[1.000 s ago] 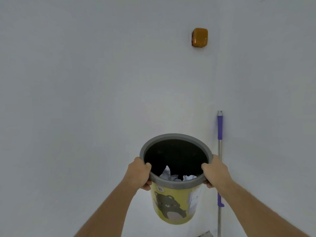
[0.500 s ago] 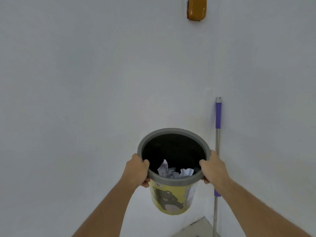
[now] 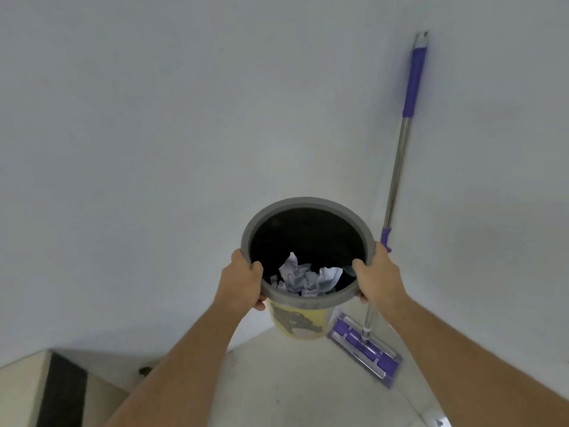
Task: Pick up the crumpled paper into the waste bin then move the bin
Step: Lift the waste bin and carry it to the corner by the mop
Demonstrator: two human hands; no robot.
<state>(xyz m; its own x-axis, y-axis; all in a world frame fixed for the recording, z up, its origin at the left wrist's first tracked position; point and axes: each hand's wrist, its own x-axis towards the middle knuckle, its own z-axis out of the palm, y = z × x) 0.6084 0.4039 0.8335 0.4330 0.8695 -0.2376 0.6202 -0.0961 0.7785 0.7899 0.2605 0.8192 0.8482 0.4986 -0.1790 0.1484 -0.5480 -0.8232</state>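
A yellow waste bin (image 3: 297, 323) with a grey rim and a bear picture hangs in the air in front of a white room corner. My left hand (image 3: 241, 282) grips the rim on its left side, and my right hand (image 3: 377, 277) grips the rim on its right side. Crumpled white paper (image 3: 303, 278) lies inside the dark bin, near its front wall. The bin's lower body is partly hidden behind the rim and my hands.
A mop with a purple handle (image 3: 412, 84) and purple flat head (image 3: 366, 349) leans in the corner just right of the bin. Pale floor (image 3: 292, 380) spreads below. A dark-and-beige piece of furniture (image 3: 58, 392) sits at the lower left.
The view has tilted down: the orange wall object left the frame, and the floor and mop head came into sight. Both hands keep their grip on the bin, which sits lower toward the floor.
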